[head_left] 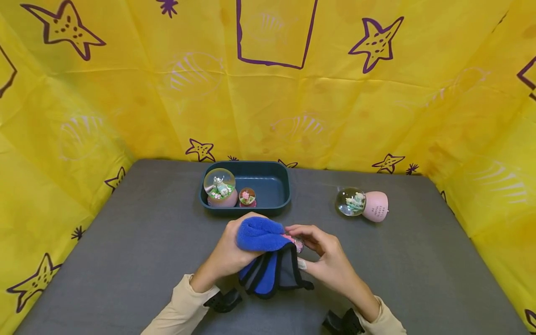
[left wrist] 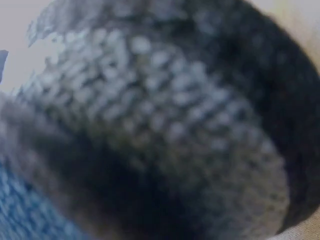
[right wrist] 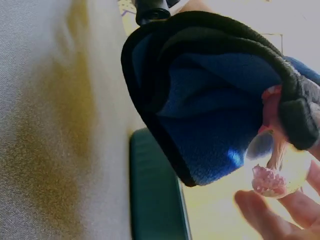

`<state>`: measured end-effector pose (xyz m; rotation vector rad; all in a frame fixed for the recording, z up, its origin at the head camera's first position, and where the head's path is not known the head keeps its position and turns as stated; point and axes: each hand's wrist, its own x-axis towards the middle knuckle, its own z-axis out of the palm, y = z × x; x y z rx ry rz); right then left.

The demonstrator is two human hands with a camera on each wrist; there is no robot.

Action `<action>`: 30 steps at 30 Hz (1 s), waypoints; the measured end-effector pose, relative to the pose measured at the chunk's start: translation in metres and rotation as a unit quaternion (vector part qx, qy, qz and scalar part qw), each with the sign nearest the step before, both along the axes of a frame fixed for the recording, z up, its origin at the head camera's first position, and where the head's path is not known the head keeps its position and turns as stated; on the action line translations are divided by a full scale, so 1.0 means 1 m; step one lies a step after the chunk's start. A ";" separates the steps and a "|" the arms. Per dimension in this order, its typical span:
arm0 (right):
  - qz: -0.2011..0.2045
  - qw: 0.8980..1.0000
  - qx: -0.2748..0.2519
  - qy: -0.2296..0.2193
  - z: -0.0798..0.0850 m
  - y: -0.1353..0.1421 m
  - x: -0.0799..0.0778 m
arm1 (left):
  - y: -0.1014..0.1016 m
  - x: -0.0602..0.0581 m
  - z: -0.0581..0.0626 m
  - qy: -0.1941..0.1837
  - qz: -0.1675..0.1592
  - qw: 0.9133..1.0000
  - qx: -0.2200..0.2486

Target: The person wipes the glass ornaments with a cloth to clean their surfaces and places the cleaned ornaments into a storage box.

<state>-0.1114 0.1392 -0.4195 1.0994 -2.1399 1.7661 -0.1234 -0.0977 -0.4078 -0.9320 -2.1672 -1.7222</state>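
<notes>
"What's in the dark tray at the centre of the head view?"
"A large snow globe at its left end, a tiny globe just beside."
"And my hands?"
"Lower centre: your left grip clasps the blue cloth; your right grip curls its fingers round the pink-based globe, partly wrapped in cloth. Right of centre, another globe lies sideways on the bench."

Shows blue and grey on the cloth, edged black; pink in the wrapped globe; dark-lettered pink on the lying globe; dark teal on the tray; grey on the table; yellow on the backdrop, with purple starfish and pale fish.
</notes>
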 end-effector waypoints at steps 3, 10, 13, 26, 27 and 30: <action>0.000 1.000 0.000 -0.006 0.001 0.002 -0.001 | -0.002 -0.001 0.001 0.007 0.011 1.000 0.012; -0.012 1.000 -0.022 -0.008 0.002 0.005 -0.002 | -0.008 -0.002 0.004 0.006 0.013 0.999 0.035; -0.003 1.000 -0.026 -0.004 0.001 0.004 -0.001 | -0.006 -0.001 0.002 0.006 -0.028 1.000 0.008; -0.003 0.999 -0.039 -0.011 0.005 0.004 0.000 | -0.008 -0.004 -0.001 0.072 -0.001 0.997 0.041; -0.012 0.999 -0.041 -0.010 0.005 0.005 0.000 | -0.009 -0.004 -0.001 0.071 0.004 0.996 0.046; -0.033 0.998 -0.049 -0.001 0.005 0.007 -0.001 | -0.011 -0.005 -0.001 0.057 0.002 0.997 0.054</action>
